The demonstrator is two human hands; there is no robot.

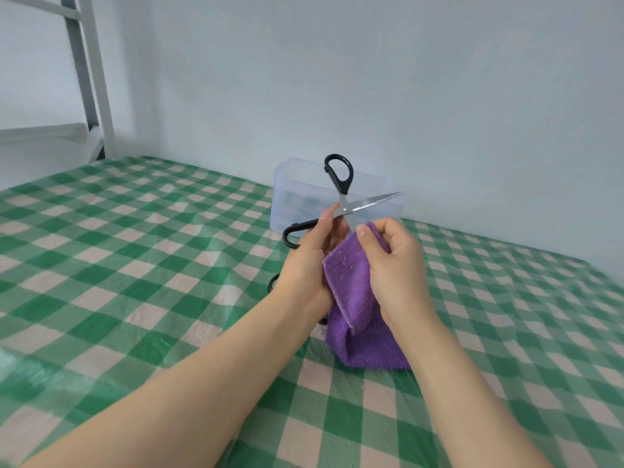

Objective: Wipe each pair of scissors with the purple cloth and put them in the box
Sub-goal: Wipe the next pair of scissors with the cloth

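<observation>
Purple cloth in curled right hand, splayed black scissors in curled left hand.

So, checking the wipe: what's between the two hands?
In the head view, the purple cloth hangs between the left hand and right hand; one blade of the scissors runs down into it.

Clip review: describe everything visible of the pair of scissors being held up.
The scissors have black plastic-looking loop handles and silvery metal blades joined by a pivot screw. They are spread wide open, held in the air before the clear box. One loop points up, the other left; one blade points right, bare. The other runs down into the purple cloth, which the right hand pinches around it. The left hand grips them near the pivot.
</observation>
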